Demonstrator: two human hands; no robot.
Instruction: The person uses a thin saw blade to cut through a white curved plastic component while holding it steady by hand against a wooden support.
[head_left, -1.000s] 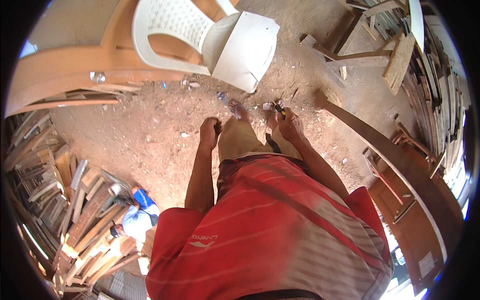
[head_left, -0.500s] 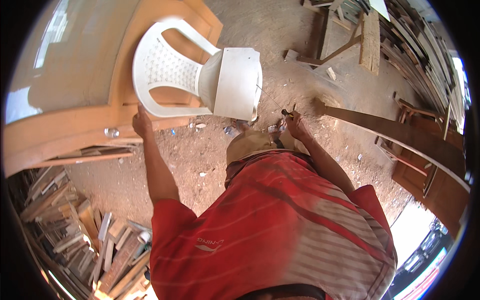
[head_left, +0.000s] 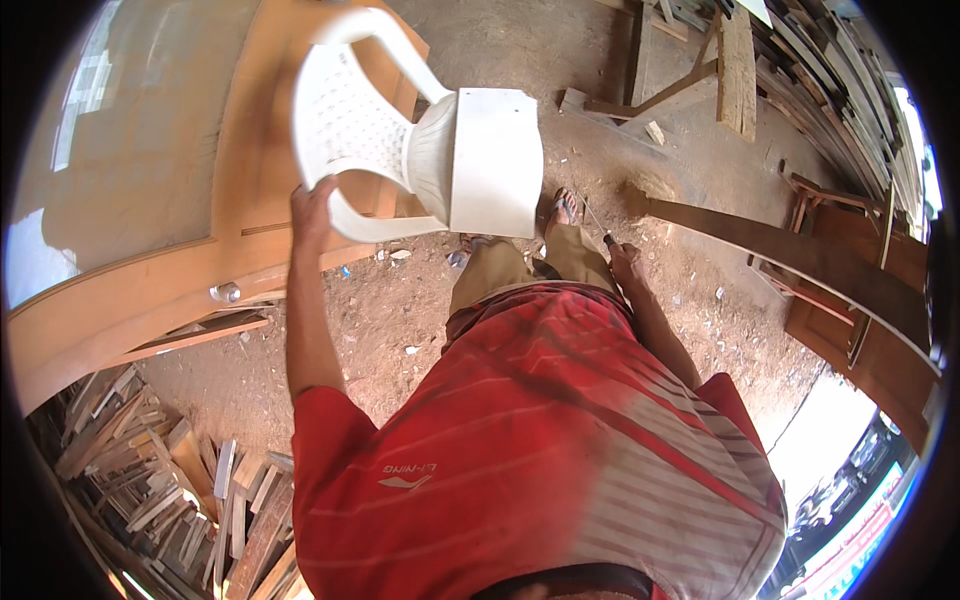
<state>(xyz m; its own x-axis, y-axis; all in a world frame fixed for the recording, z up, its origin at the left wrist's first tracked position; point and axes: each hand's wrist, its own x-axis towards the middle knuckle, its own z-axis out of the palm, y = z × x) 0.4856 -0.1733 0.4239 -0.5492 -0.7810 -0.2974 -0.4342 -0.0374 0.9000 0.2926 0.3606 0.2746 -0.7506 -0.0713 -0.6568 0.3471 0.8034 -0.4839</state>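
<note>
Chair (head_left: 345,130), white and plastic, stands in front of the person on the head camera, its back toward the wooden door (head_left: 258,150) and a flat white board (head_left: 497,165) lying over its seat. From where I'm standing, the left hand (head_left: 312,212) has its fingers curled round the chair's rim, near where the back runs into the armrest. Half a second ago that hand was only at the edge of the rim, and a second ago it hung over the ground, well apart from the chair. Since the last look the chair has shifted a little to the right, board and all, and the top of its back is blurred.

Over on the other side, the right hand (head_left: 626,262) is closed around the dark handle of a thin tool (head_left: 608,240). It has dropped lower and farther out to the right; before, the shaft pointed up toward the board, and now it slants toward the sandalled foot (head_left: 566,205), clear of the board. I can't tell whether it touches the foot.

The round doorknob (head_left: 226,292) has hardly moved, and the heap of wood scraps (head_left: 180,470) remains at the lower left.
</note>
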